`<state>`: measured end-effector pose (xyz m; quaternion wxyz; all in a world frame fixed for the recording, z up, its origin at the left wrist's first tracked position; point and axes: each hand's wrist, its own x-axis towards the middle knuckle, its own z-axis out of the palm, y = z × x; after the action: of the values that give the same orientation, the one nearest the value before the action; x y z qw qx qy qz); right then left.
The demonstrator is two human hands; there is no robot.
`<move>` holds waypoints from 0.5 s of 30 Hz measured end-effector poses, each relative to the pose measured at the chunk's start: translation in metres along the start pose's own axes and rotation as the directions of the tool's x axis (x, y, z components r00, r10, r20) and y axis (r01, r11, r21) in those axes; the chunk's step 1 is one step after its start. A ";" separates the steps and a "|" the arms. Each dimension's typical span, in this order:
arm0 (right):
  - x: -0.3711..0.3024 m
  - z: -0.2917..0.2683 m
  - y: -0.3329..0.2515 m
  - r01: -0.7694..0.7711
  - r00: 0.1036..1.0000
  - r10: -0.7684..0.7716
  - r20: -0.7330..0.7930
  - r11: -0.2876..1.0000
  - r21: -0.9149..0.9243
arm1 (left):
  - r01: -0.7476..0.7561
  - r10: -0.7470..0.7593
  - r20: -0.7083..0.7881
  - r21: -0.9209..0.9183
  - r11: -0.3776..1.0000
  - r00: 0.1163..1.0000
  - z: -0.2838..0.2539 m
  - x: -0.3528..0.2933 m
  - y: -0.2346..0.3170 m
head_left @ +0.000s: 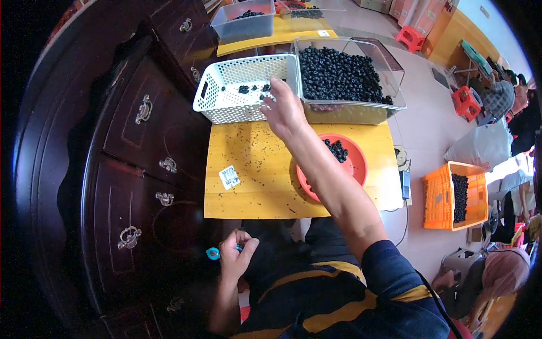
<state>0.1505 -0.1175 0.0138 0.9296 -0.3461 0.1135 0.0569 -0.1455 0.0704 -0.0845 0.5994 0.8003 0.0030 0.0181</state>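
Note:
My right arm reaches across the table, and my right hand [284, 110] is over the right side of a white perforated basket [243, 111]. Its fingers are apart, with no held piece visible. A few small, black, round pieces [244, 89] lie in the basket, some just by my fingertips. Low at the table's front edge, above my lap, my left hand [237, 255] is closed round a small blue tool with a ring-shaped end [213, 253]; my fingers hide most of it. Under my right forearm stands a red-orange bowl [359, 160] with more black pieces [337, 150].
A clear bin [398, 101] heaped with black pieces adjoins the basket. Dark crumbs and a white paper slip [229, 177] lie on the yellow table [254, 206]. A dark wooden cabinet [130, 113] borders the left. An orange crate [451, 220] and other people are at right.

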 end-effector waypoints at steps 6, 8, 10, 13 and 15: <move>-0.071 -0.078 -0.020 0.415 0.891 -0.196 0.409 0.717 -0.560 | -0.013 0.012 0.055 0.023 1.000 0.998 0.006 0.010 0.002; -0.113 -0.109 -0.027 0.461 0.879 -0.307 0.365 0.346 -0.817 | -0.035 0.033 0.065 0.040 0.999 0.997 0.009 0.013 0.000; -0.142 -0.139 -0.026 0.542 0.785 -0.348 0.513 -0.016 -0.840 | -0.045 0.038 0.082 0.085 0.995 0.996 0.011 0.013 -0.004; -0.171 -0.182 -0.021 0.516 0.771 -0.287 0.568 -0.240 -0.822 | -0.059 0.050 0.117 0.073 0.996 0.992 0.022 0.017 0.005; -0.181 -0.196 -0.018 0.502 0.768 -0.272 0.580 -0.307 -0.808 | -0.067 0.059 0.137 0.056 0.996 0.989 0.028 0.018 0.007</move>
<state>-0.0552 -0.2650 -0.0736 0.3149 -0.9204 -0.1632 -0.1645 -0.1264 0.0425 -0.0853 0.5727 0.8172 -0.0625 -0.0175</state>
